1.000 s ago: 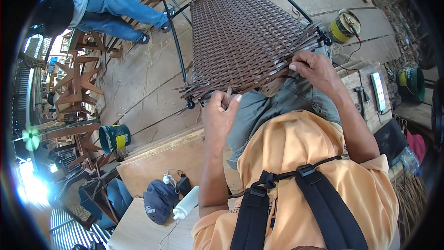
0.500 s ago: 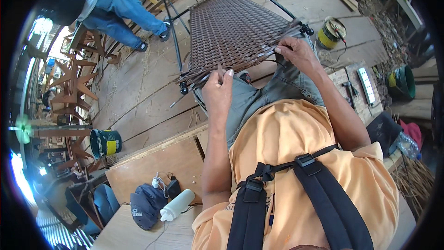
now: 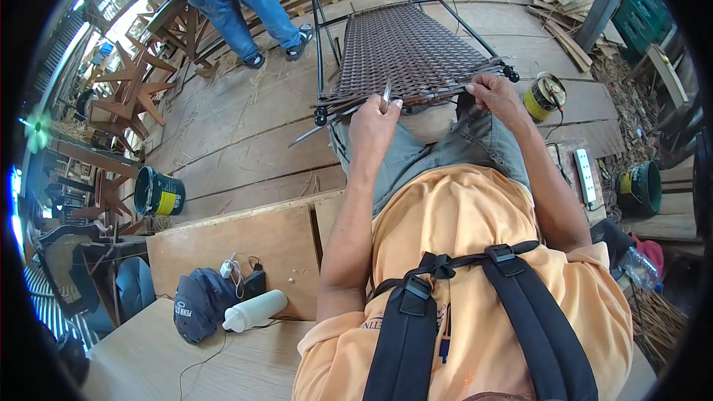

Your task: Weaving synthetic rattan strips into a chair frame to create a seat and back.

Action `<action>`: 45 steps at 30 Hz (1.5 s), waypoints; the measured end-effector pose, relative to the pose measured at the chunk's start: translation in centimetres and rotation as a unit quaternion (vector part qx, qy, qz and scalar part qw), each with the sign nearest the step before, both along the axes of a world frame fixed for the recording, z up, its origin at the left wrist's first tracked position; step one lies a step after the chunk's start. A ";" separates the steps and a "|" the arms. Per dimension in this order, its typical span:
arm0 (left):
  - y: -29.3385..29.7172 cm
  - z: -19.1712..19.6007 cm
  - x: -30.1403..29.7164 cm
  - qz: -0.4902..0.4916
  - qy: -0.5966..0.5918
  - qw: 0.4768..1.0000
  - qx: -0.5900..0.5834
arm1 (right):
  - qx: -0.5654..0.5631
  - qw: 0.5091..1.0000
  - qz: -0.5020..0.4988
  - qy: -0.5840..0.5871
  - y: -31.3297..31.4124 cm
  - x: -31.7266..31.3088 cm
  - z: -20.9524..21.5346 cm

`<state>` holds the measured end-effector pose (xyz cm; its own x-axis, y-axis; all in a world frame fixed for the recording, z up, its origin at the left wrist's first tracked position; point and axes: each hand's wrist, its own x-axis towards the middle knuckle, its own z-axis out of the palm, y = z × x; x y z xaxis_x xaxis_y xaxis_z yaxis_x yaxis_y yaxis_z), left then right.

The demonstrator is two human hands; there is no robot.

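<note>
A brown woven panel (image 3: 412, 52) stretches on a black metal frame (image 3: 448, 4) in front of my knees. Its near edge has loose strand ends and a long thin rod (image 3: 307, 135) sticking out at the left. My left hand (image 3: 371, 130) is closed at this edge around a narrow, pointed, shiny blade-like tool (image 3: 386, 95), whose lower part the fingers hide. Farther right, my right hand (image 3: 496, 96) pinches a brown strand (image 3: 454, 91) at the same edge, thumb against forefinger. A black round foot (image 3: 511, 73) of the frame lies just beyond that hand.
On the right are a yellow-banded can (image 3: 544, 96) with a corded tool, a white power strip (image 3: 584, 177) and a dark bucket (image 3: 639, 188). At left stands another bucket (image 3: 159, 191). A cap (image 3: 202, 304) and white bottle (image 3: 255, 310) lie on boards. A person in jeans (image 3: 249, 7) stands beyond.
The view has shifted, so the panel and person appear farther right. My left hand has turned, and the shiny tool now points up from it. My right hand stays at the panel's edge.
</note>
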<state>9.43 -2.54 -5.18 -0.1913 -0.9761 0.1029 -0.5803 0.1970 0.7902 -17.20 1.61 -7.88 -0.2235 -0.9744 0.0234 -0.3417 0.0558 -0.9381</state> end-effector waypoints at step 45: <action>4.0 0.6 -0.6 -0.030 0.132 0.987 -0.083 | -0.161 0.877 0.373 0.257 -3.0 5.6 5.5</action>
